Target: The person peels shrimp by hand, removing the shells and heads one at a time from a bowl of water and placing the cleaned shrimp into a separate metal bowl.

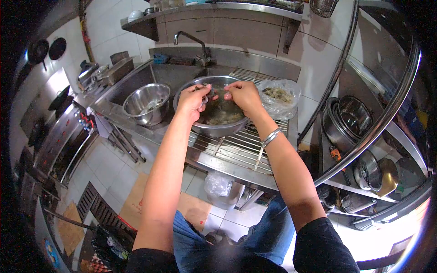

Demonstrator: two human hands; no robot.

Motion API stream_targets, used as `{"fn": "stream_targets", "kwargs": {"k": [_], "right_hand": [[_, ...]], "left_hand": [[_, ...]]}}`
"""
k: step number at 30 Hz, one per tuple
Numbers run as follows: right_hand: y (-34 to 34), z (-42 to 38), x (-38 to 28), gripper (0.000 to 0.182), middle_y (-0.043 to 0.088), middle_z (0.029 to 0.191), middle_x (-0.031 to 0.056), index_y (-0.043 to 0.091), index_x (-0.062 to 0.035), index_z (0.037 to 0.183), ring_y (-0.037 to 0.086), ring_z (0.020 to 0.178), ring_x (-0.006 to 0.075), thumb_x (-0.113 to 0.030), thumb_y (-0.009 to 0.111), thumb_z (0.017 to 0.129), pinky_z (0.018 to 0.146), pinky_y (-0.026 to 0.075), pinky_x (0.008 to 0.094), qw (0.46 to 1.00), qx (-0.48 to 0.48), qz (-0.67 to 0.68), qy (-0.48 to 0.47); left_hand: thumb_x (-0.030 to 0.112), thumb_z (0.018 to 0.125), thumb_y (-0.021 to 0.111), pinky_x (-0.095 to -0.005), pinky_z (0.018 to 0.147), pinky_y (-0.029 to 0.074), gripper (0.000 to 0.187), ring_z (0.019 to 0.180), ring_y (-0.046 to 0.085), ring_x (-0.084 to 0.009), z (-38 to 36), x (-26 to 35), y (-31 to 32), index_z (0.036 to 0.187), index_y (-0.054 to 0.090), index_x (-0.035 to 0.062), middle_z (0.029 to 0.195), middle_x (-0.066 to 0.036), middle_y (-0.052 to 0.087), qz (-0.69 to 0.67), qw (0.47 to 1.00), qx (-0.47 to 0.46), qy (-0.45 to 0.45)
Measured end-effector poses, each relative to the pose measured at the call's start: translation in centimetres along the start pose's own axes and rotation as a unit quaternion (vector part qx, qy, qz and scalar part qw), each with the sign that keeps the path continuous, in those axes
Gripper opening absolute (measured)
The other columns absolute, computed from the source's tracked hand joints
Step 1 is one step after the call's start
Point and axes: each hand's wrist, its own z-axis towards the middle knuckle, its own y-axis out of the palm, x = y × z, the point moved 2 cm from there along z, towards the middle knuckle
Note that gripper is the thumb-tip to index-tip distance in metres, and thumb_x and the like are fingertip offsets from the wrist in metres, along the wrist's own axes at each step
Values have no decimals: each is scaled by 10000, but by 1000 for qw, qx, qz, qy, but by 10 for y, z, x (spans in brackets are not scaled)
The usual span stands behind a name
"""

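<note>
Both hands are over a wide metal basin (218,131) of cloudy water with greyish pieces at its bottom. My left hand (195,101) is closed around a small greyish piece at the basin's left side. Opposite it, my right hand (243,96) has its thumb and fingers pinched together above the water; what they hold, if anything, is too small to name. A smaller steel bowl (146,104) with some pale pieces inside stands to the left. To the right, a clear plastic bag (287,101) of greyish-brown pieces lies open beside the basin.
Behind the basin, a faucet (191,40) rises at the sink (136,73). A metal rack (232,152) lies under the basin. Overhead is a wall shelf (218,6). At the right, a curved metal rail (384,120) fronts shelves with stacked bowls (339,123).
</note>
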Motion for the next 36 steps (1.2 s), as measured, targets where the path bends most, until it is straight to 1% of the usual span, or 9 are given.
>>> {"fn": "stream_targets", "kwargs": {"k": [4,6,7,13,17,19,22,26,36], "right_hand": [[4,-4,-7,222,686,730,117,703,-19,895,665,683,194,-209,703,781,660,500,297,996,-44,9,-76],[5,-16,-21,298,674,740,140,696,-9,869,657,695,234,-250,775,712,662,503,321,969,-29,-183,-165],[7,-20,-25,356,662,735,155,688,-8,852,656,704,261,-268,821,648,671,507,343,969,-31,-183,-162],[6,-23,-28,292,675,764,168,697,-23,798,667,725,285,-238,810,635,692,513,354,960,-40,-221,-169],[7,-20,-19,238,682,794,173,707,-26,804,671,746,302,-195,773,649,714,519,361,968,-65,-191,-146],[7,-21,-22,218,682,832,183,713,-30,838,668,778,323,-171,731,672,746,521,372,942,-35,-261,-206],[7,-21,-22,237,681,858,192,711,-24,842,664,811,335,-194,728,678,777,518,383,936,-31,-283,-208],[8,-20,-21,278,678,849,197,710,-22,845,660,820,342,-226,747,660,782,514,394,960,-51,-214,-172],[10,-26,-25,224,670,816,208,697,-16,786,656,804,368,-179,749,641,771,521,402,931,-23,-295,-212]], "left_hand": [[124,863,666,-222,352,241,89,515,572,-87,-1,1,2,812,625,64,729,-49,649,19,1000,13,-13],[118,858,663,-218,353,244,74,498,547,-84,2,-1,-1,821,629,63,715,-41,637,36,999,8,-17],[112,854,660,-214,354,248,61,481,523,-81,4,-3,-3,830,633,62,701,-33,624,52,998,4,-21],[93,853,631,-214,354,250,54,441,444,-70,2,-4,1,843,631,40,670,-31,590,82,996,-19,-41],[82,857,621,-218,349,259,59,451,484,-77,4,-9,0,852,624,24,686,-46,604,96,994,-30,-46],[69,863,609,-219,346,267,58,483,553,-96,4,-6,0,858,617,13,720,-65,632,158,986,-32,-32],[70,862,614,-220,345,267,61,490,570,-105,-7,0,8,844,617,13,723,-74,638,152,987,-18,-41],[86,860,627,-218,346,265,77,479,555,-103,1,-5,4,847,619,11,710,-76,634,152,988,-20,-37],[112,829,666,-229,348,272,113,471,506,-97,-1,-4,4,837,631,5,675,-56,598,162,985,-5,-59]]}}
